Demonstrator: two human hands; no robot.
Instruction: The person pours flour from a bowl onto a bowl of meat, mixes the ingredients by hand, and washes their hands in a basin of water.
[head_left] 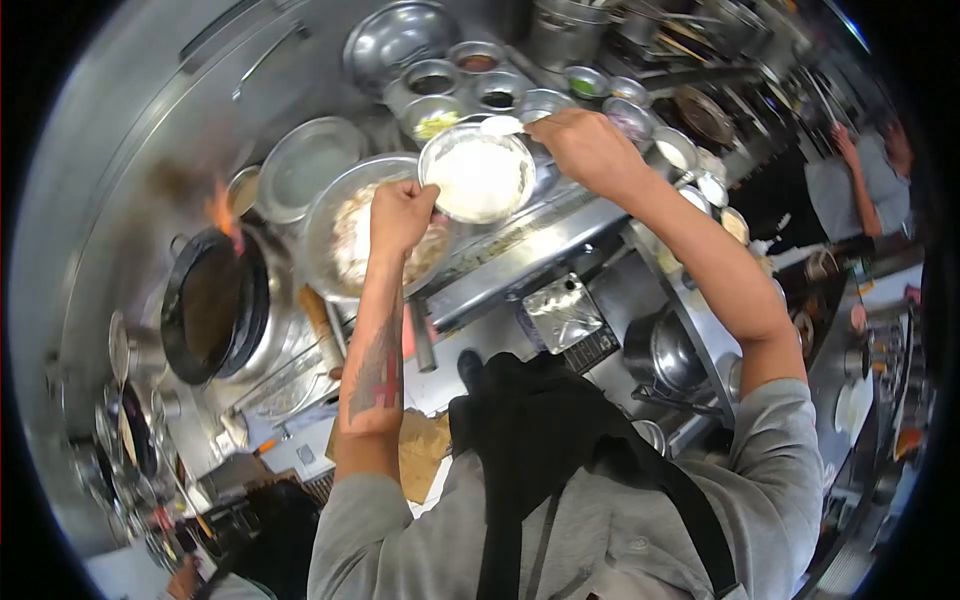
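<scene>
My left hand (402, 216) is closed on the rim of a small metal bowl (478, 218) filled with white powder (477, 175). This bowl is held over the right edge of a large metal bowl (312, 245) with pale, meat-like pieces (352, 235) inside. My right hand (588, 148) has its fingers closed on the handle of a spoon, whose white, powder-covered head (502, 125) is above the small bowl's far rim. My fingers hide most of the handle.
At left, a dark wok (205, 310) sits near an orange flame (224, 212). Metal bowls of sauces (430, 77) and chopped greens (437, 122) line the back. A round metal pan (312, 168) stands left of them. Other people (850, 180) are at right and lower left.
</scene>
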